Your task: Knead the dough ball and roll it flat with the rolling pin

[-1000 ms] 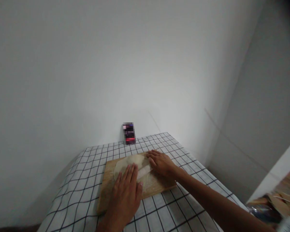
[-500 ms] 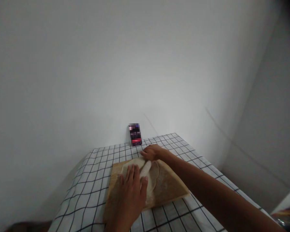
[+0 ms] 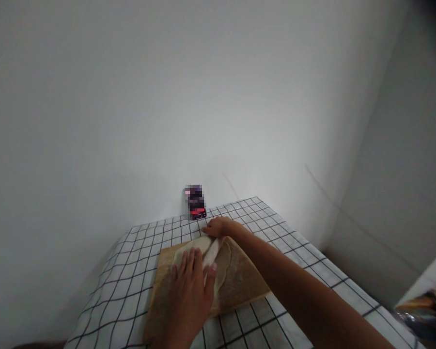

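Note:
A flattened sheet of pale dough (image 3: 223,265) lies on a wooden board (image 3: 247,283). Across the dough runs a light-coloured rolling pin (image 3: 212,252), slanting away from me. My right hand (image 3: 218,227) is closed around its far end, near the board's back edge. On the left part of the dough, my left hand (image 3: 192,286) lies flat with its fingers stretched out and the thumb apart, close beside the pin. The pin's near end is hidden behind this hand.
A checked cloth (image 3: 123,271) covers the table. A phone-like upright object (image 3: 195,202), pixelated, leans against the wall (image 3: 218,121) at the back. Something shiny (image 3: 421,315) is partly visible at the lower right.
The whole scene has shifted slightly left in view as the camera turned. Both hands keep nearly the same places relative to the dough and rolling pin.

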The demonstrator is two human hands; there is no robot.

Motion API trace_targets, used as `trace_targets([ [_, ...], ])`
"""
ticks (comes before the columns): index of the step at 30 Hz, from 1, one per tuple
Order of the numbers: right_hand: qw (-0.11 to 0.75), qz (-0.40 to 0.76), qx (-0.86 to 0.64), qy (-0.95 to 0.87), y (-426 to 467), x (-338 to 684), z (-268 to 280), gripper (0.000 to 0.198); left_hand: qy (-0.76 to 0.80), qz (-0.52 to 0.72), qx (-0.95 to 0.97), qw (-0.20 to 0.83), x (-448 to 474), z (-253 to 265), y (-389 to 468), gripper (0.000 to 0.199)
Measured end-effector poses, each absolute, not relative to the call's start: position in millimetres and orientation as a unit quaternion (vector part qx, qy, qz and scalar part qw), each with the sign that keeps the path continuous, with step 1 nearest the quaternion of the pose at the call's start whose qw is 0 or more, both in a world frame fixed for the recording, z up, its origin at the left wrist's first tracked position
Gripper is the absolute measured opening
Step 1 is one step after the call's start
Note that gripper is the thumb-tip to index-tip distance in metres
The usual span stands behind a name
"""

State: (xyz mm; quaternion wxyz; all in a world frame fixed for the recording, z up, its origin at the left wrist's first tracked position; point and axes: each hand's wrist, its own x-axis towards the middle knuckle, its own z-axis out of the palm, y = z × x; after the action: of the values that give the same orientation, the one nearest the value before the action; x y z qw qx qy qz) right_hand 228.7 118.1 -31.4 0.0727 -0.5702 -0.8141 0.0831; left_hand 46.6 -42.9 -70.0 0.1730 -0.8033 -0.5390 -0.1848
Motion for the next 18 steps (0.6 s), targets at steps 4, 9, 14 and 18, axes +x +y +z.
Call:
trace_targets([
  [4, 0.098, 0.07, -0.584, -0.803, 91.2, 241.9, -33.5, 0.05, -0.539, -0.168, -0.806, 0.178, 49.8, -68.5, -48.2, 0.052],
  [9, 0.145, 0.04, -0.591, -0.793, 47.5, 261.8, -35.6, 0.052, -0.549, -0.151, -0.807, 0.16, 58.1, -67.4, -60.2, 0.059],
  [14, 0.187, 0.033, -0.589, -0.786, 6.7, 277.9, -39.6, 0.051, -0.512, -0.157, -0.828, 0.165, 59.9, -66.4, -68.6, 0.062],
  [18, 0.234, 0.031, -0.576, -0.782, -16.6, 284.2, -45.6, 0.054, -0.493, -0.174, -0.832, 0.185, 58.9, -71.6, -71.4, 0.06],
])
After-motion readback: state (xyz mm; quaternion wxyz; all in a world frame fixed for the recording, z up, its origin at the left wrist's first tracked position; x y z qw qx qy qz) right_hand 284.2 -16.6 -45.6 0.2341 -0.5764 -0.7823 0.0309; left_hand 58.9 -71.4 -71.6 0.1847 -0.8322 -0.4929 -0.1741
